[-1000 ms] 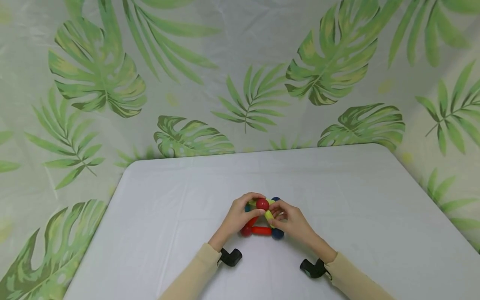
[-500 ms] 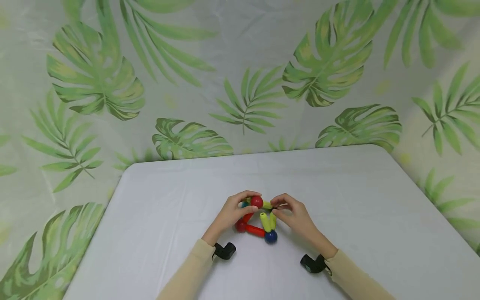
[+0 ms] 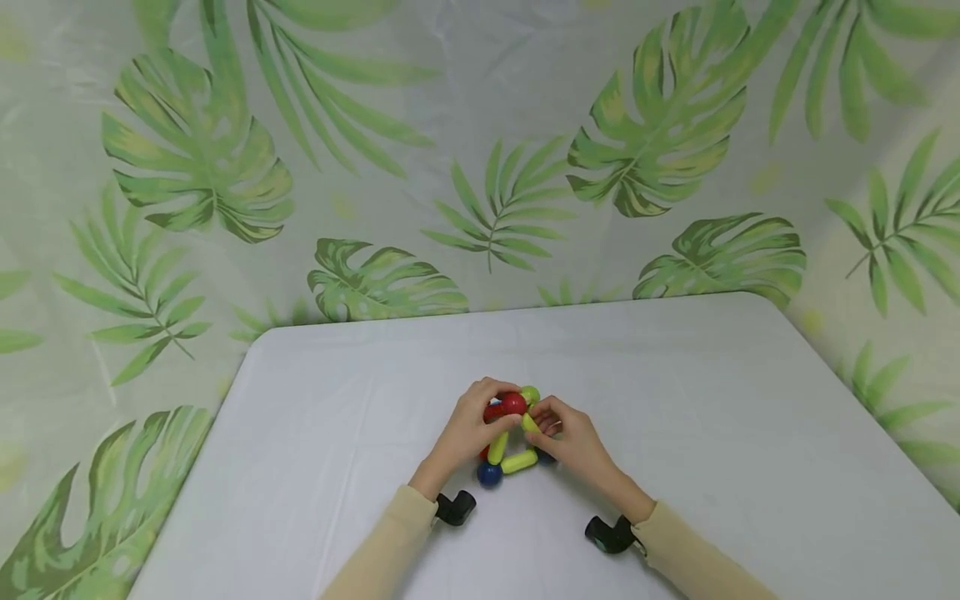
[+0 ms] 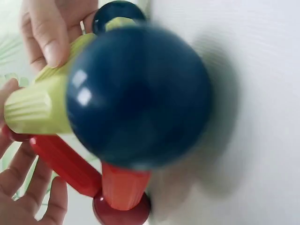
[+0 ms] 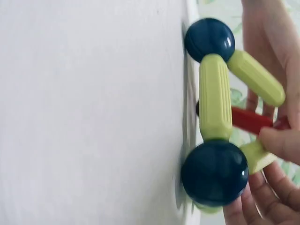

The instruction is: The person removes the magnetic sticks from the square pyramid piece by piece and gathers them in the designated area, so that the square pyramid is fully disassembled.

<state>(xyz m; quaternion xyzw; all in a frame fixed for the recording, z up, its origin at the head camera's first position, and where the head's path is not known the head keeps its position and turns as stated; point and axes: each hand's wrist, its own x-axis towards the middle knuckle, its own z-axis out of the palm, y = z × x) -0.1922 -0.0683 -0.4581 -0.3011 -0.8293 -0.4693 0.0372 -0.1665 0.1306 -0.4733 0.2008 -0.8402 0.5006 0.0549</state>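
A small frame of toy rods and balls (image 3: 510,442) stands on the white table (image 3: 675,392) between both hands. My left hand (image 3: 498,403) curls over its top and grips the red ball (image 3: 513,404). From the right, my right hand (image 3: 542,419) pinches an upper yellow-green rod (image 3: 529,422). A blue ball (image 3: 489,474) and a yellow-green rod (image 3: 519,461) form the near edge. The left wrist view fills with a blue ball (image 4: 138,96) joined to red rods (image 4: 65,161). In the right wrist view, two blue balls (image 5: 214,172) are joined by a yellow-green rod (image 5: 214,98).
A leaf-print curtain (image 3: 480,167) hangs behind and around the table. The table's far edge (image 3: 525,310) runs across the back, with rounded corners at left and right. A black wrist camera mount (image 3: 456,507) sits on each cream sleeve.
The hands have turned the frame: a red rod with a blue ball at its right lay in front, now a yellow-green rod with a blue ball at its left. Both hands shifted slightly left.
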